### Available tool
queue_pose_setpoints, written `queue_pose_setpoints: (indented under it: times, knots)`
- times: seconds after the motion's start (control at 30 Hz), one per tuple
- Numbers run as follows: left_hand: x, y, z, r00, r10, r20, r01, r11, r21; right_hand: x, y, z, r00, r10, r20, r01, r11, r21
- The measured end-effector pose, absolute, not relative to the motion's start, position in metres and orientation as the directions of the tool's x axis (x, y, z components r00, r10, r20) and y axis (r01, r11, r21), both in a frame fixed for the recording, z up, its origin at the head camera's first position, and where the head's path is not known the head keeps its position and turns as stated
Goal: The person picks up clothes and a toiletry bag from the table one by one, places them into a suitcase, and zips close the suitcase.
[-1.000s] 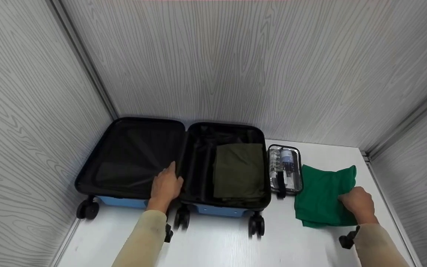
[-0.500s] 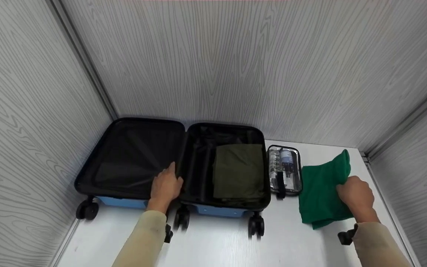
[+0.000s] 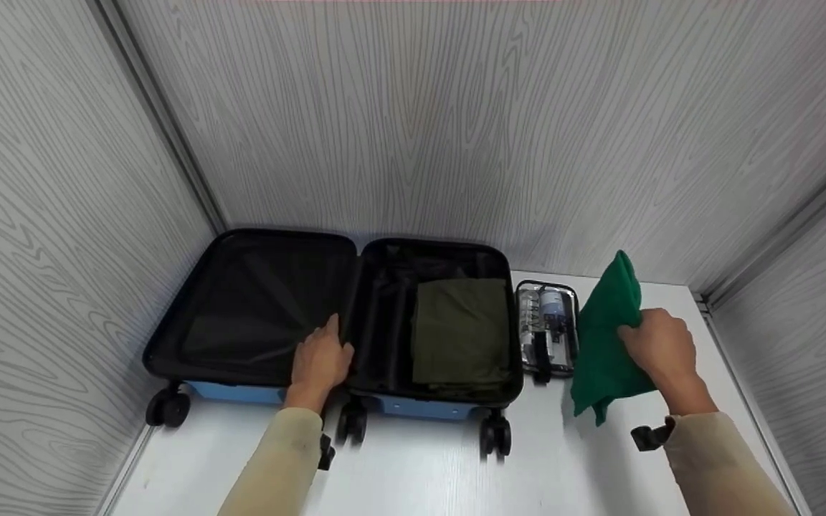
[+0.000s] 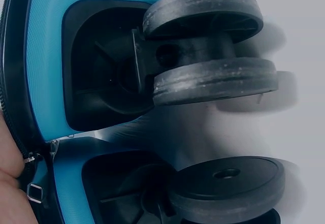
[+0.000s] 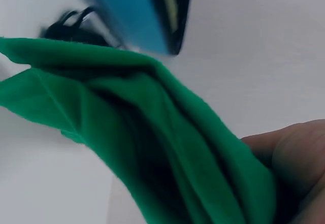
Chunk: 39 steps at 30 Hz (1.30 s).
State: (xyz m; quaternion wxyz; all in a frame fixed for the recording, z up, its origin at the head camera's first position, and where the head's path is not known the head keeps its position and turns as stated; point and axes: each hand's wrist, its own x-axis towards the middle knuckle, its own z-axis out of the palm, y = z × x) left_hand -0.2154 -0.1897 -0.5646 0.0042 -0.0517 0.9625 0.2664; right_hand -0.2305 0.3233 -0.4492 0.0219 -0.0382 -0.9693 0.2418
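A blue suitcase with black lining lies spread wide, its left half [image 3: 262,308] bare and a folded dark olive garment [image 3: 462,330] in its right half. My left hand [image 3: 321,358] rests on the inner edge between the halves, index finger extended. In the left wrist view only part of that hand [image 4: 9,170] shows, beside the zipper. My right hand [image 3: 664,351] grips a folded green cloth [image 3: 606,337] by its right side, holding it up off the table. The right wrist view shows the green cloth [image 5: 152,112] sagging in layers; most fingers are hidden behind it.
Between suitcase and green cloth lies a clear toiletry pouch [image 3: 548,326] with small bottles and a black strap. Black caster wheels [image 3: 495,433] stick out at the suitcase's front. Panel walls [image 3: 420,129] enclose the white table [image 3: 442,480] at the back and both sides.
My right hand has lifted the green cloth from the table and carried it left, toward the pouch; the cloth now hangs tilted. The left hand stays in place.
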Motion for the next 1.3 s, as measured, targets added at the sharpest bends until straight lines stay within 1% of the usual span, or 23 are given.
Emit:
queue_pose_setpoints:
  times: [0.2,0.37,0.57,0.87,0.97,1.07,1.2,1.3]
  knots:
    - [-0.218,-0.189,-0.566,-0.994,-0.104,-0.046,-0.112,0.847,0.52,-0.233,0.289,-0.424,-0.993,0.033,0.111,-0.029,0.859,-0.511]
    - [-0.218,-0.191,-0.566,-0.992,-0.119,-0.053,-0.129,0.844,0.521,-0.24,0.255,-0.404,-0.984,-0.016,0.178,-0.106,0.853,-0.511]
    - [-0.218,-0.193,-0.566,-0.993,-0.107,-0.059,-0.122,0.84,0.528,-0.253,0.214,-0.394,-0.982,-0.047,0.185,-0.141,0.832,-0.537]
    - [-0.216,-0.193,-0.567,-0.993,-0.107,-0.057,-0.121,0.836,0.536,-0.268,0.144,-0.406,-0.984,-0.089,0.153,-0.162,0.799,-0.579]
    - [-0.216,-0.193,-0.567,-0.992,-0.11,-0.06,-0.125,0.834,0.537,-0.271,0.122,-0.412,-0.985,-0.104,0.139,-0.168,0.768,-0.618]
    - [-0.216,-0.193,-0.566,-0.992,-0.108,-0.059,-0.123,0.832,0.542,-0.275,0.106,-0.42,-0.987,-0.111,0.113,-0.158,0.707,-0.689]
    - [-0.215,-0.193,-0.566,-0.993,-0.103,-0.05,-0.113,0.825,0.554,-0.282,0.094,-0.44,-0.995,-0.091,0.049,-0.094,0.592,-0.8]
    - [-0.214,-0.192,-0.566,-0.995,-0.099,-0.035,-0.101,0.825,0.556,-0.286,0.096,-0.463,-0.998,-0.06,-0.015,-0.02,0.536,-0.844]
